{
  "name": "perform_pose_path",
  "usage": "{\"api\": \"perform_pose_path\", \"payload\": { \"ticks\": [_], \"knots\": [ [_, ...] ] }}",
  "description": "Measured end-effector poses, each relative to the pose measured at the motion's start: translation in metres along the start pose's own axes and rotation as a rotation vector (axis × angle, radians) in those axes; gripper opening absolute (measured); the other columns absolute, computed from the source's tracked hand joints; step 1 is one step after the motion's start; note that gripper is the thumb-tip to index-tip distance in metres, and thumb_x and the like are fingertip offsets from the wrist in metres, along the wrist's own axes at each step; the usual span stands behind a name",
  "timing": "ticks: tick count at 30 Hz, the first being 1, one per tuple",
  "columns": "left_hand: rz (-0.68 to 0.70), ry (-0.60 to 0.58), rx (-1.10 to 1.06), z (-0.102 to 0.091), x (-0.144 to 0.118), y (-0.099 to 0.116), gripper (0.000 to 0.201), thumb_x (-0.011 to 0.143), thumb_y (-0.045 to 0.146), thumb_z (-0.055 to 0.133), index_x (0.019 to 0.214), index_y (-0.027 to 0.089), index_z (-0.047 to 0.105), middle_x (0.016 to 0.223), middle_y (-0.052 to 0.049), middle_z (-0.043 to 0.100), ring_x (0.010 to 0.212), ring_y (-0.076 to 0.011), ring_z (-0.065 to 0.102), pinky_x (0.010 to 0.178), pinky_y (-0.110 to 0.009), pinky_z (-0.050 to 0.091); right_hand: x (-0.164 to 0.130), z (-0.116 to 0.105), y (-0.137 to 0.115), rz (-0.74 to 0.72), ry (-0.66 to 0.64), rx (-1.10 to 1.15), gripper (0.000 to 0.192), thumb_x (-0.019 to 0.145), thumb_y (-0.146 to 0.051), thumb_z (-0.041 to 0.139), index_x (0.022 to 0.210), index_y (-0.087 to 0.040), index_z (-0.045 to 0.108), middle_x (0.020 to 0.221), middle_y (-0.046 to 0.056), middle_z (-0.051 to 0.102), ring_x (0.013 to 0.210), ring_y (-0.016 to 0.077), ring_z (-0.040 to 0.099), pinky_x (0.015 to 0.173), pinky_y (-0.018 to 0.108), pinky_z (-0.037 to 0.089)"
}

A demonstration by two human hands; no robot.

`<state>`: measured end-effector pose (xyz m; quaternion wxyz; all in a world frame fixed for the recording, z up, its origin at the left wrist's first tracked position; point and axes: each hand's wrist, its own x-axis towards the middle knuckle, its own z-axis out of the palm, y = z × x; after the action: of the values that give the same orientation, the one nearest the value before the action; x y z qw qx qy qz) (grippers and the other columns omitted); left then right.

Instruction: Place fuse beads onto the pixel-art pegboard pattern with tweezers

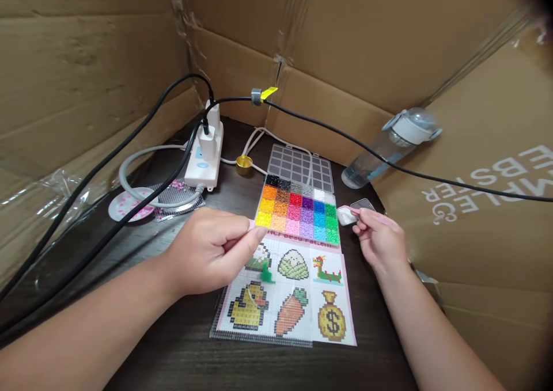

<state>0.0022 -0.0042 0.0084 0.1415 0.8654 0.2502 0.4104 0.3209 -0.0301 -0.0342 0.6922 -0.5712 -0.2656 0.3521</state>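
A: Pink, thin plastic tweezers (pixel 370 215) sit clamped in the right hand (pixel 380 242), long axis pointing left toward the clear plastic bead box of coloured beads (pixel 298 209).

B: And the left hand (pixel 207 253)?

A: Its grip is pinched together over the pink-edged pattern sheet of pixel pictures (pixel 287 296); what it pinches, I cannot tell. The sheet's long axis runs left-right on the dark wooden counter (pixel 181 350), bare counter below it.

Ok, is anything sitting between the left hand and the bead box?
Nothing visible. The left hand hovers over the pattern sheet, its fingertips right at the near edge of the bead box. The black cable runs behind the box, not across that gap.
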Motion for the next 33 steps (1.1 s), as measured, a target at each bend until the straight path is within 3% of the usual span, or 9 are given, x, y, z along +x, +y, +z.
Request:
{"api": "perform_pose_path", "payload": {
  "ticks": [11, 14, 17, 20, 22, 33],
  "knots": [
    [0.001, -0.004, 0.029, 0.000, 0.002, 0.002, 0.046, 0.086, 0.015, 0.052, 0.046, 0.015, 0.028, 0.045, 0.007, 0.019, 0.041, -0.0044, 0.021, 0.043, -0.024, 0.020, -0.010, 0.002, -0.003, -0.053, -0.087, -0.033, 0.019, 0.063, -0.023, 0.080, 0.072, -0.010, 0.072, 0.084, 0.014, 0.073, 0.048, 0.0061, 0.046, 0.041, 0.022, 0.042],
    [-0.016, -0.010, 0.018, -0.001, 0.002, 0.004, 0.047, 0.086, 0.016, 0.052, 0.046, 0.015, 0.027, 0.044, 0.006, 0.019, 0.041, -0.0046, 0.021, 0.043, -0.024, 0.019, -0.035, 0.007, -0.001, -0.129, -0.236, -0.114, 0.014, 0.071, -0.025, 0.077, 0.079, -0.014, 0.073, 0.075, 0.008, 0.071, 0.048, 0.0091, 0.051, 0.044, 0.025, 0.046],
    [-0.029, -0.016, 0.003, 0.000, 0.001, 0.005, 0.047, 0.085, 0.016, 0.053, 0.046, 0.015, 0.027, 0.045, 0.006, 0.019, 0.042, -0.0044, 0.021, 0.044, -0.024, 0.019, -0.068, 0.017, -0.001, -0.191, -0.459, -0.381, 0.012, 0.080, -0.024, 0.070, 0.089, -0.019, 0.075, 0.065, 0.003, 0.068, 0.052, 0.0133, 0.059, 0.050, 0.028, 0.052],
    [-0.032, -0.019, -0.001, 0.001, 0.001, 0.005, 0.047, 0.084, 0.015, 0.054, 0.046, 0.015, 0.027, 0.045, 0.006, 0.020, 0.043, -0.0042, 0.021, 0.044, -0.024, 0.018, -0.092, 0.029, -0.004, -0.276, -0.672, -0.500, 0.007, 0.080, -0.022, 0.069, 0.084, -0.021, 0.076, 0.085, 0.006, 0.074, 0.078, 0.0198, 0.069, 0.065, 0.031, 0.059],
    [-0.037, -0.022, -0.003, 0.002, 0.002, 0.005, 0.047, 0.084, 0.016, 0.054, 0.046, 0.015, 0.026, 0.044, 0.006, 0.020, 0.042, -0.0044, 0.021, 0.044, -0.024, 0.018, -0.099, 0.036, -0.004, -0.290, -0.743, -0.491, 0.007, 0.080, -0.020, 0.069, 0.084, -0.021, 0.075, 0.088, 0.006, 0.075, 0.084, 0.0207, 0.070, 0.071, 0.032, 0.060],
    [-0.028, -0.030, 0.025, 0.002, 0.002, 0.005, 0.048, 0.086, 0.017, 0.053, 0.046, 0.015, 0.026, 0.043, 0.007, 0.021, 0.041, -0.0045, 0.021, 0.043, -0.023, 0.019, -0.100, 0.036, 0.002, -0.212, -0.815, -0.473, 0.008, 0.082, -0.020, 0.067, 0.085, -0.019, 0.075, 0.086, 0.006, 0.074, 0.065, 0.0147, 0.067, 0.053, 0.025, 0.056]
  ]
}}
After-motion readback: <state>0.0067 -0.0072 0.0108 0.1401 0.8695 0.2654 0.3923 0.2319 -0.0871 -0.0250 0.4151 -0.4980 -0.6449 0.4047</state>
